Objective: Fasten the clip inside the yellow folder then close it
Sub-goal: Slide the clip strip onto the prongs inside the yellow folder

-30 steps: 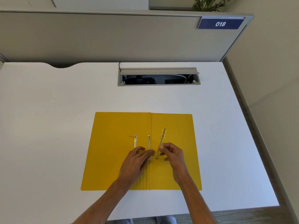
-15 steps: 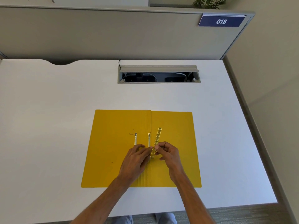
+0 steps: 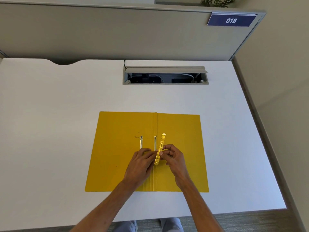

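Observation:
The yellow folder lies open and flat on the white desk. Two thin metal prongs stand up from it near the spine: the left prong and the right prong. My right hand pinches a gold clip bar and holds it tilted just right of the spine. My left hand rests on the folder at the foot of the prongs, its fingertips touching the bar's lower end. The prongs' bases are hidden under my fingers.
An open cable tray is set into the desk behind the folder. A grey partition with a blue 018 label bounds the far side. The desk's right edge drops to the floor.
My right hand has carried the clip bar left, from the right leaf toward the spine and the right prong. My left hand stays by the prongs.

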